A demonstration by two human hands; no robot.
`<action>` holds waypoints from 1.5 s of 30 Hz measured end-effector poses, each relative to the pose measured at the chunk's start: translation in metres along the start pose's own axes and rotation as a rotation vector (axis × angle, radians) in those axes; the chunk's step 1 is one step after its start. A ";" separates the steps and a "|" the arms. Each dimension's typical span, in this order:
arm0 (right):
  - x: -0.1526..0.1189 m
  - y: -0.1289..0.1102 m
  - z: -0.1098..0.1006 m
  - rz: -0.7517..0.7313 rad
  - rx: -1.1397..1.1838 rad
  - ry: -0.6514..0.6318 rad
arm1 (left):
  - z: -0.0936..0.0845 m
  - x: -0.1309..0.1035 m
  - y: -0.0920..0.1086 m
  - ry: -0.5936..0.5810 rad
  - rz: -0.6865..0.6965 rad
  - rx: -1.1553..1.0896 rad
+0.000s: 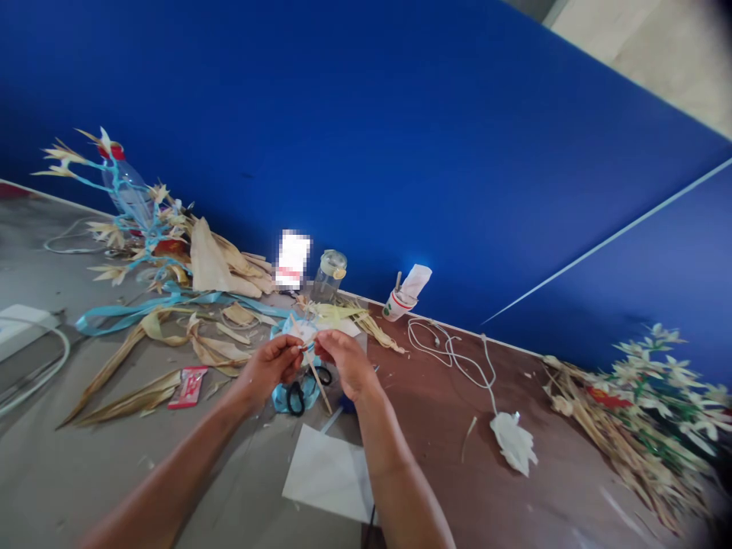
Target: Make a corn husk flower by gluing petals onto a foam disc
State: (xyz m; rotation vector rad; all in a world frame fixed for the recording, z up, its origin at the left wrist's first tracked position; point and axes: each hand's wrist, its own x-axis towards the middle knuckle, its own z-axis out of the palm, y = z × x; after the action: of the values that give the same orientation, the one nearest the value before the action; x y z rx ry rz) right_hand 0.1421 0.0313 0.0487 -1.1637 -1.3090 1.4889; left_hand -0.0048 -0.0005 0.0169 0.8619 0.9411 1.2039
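Observation:
Both my hands meet above the middle of the table, fingers pinched on a small pale piece of husk between them. My left hand is closed at its left end, and my right hand is closed at its right side. A thin pale stick slants down just below my fingers. Under the hands lie black-handled scissors and blue ribbon. Nearer me is a white sheet of paper, partly covered by my right forearm.
Dried husks, a red packet and light blue ribbon lie left. Behind stand a bottle with husk flowers, a lit screen, a jar and a cup. A white cable and more flowers are right.

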 end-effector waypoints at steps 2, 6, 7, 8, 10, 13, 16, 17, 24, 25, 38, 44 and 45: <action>0.000 0.001 0.008 0.096 0.098 -0.041 | 0.000 -0.001 0.001 -0.005 -0.003 0.009; 0.001 0.005 0.015 0.195 0.333 -0.048 | 0.000 -0.002 0.001 -0.042 0.022 0.029; 0.001 0.006 0.015 0.234 0.408 -0.078 | 0.000 -0.002 0.001 -0.048 0.032 0.037; 0.002 0.007 0.014 0.279 0.476 -0.115 | 0.000 -0.002 0.001 -0.048 0.040 0.047; 0.004 0.008 0.013 0.376 0.574 -0.188 | -0.001 -0.001 0.001 -0.042 0.052 0.071; 0.007 0.009 0.011 0.508 0.630 -0.231 | -0.003 -0.001 0.001 -0.039 0.072 0.105; 0.010 0.012 0.012 0.569 0.634 -0.249 | -0.004 -0.001 0.000 -0.042 0.100 0.118; 0.010 0.012 0.013 0.566 0.636 -0.257 | -0.004 -0.001 0.000 -0.042 0.108 0.118; 0.009 0.016 0.017 0.500 0.607 -0.232 | -0.003 -0.002 0.000 -0.053 0.095 0.042; 0.008 0.017 0.017 0.488 0.598 -0.214 | -0.002 -0.003 0.001 -0.050 0.093 0.014; -0.005 0.015 -0.040 -0.309 -0.570 0.199 | 0.003 0.000 0.011 0.048 0.066 -0.157; -0.029 0.017 -0.069 -0.410 -0.926 0.263 | 0.000 0.002 0.013 0.124 0.071 -0.207; -0.034 0.015 -0.074 -0.421 -0.959 0.300 | 0.000 0.003 0.013 0.140 0.072 -0.217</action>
State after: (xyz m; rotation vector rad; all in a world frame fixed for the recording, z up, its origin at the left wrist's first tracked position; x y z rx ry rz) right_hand 0.2222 0.0141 0.0360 -1.4682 -1.9553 0.3153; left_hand -0.0096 0.0041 0.0284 0.6496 0.8779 1.4148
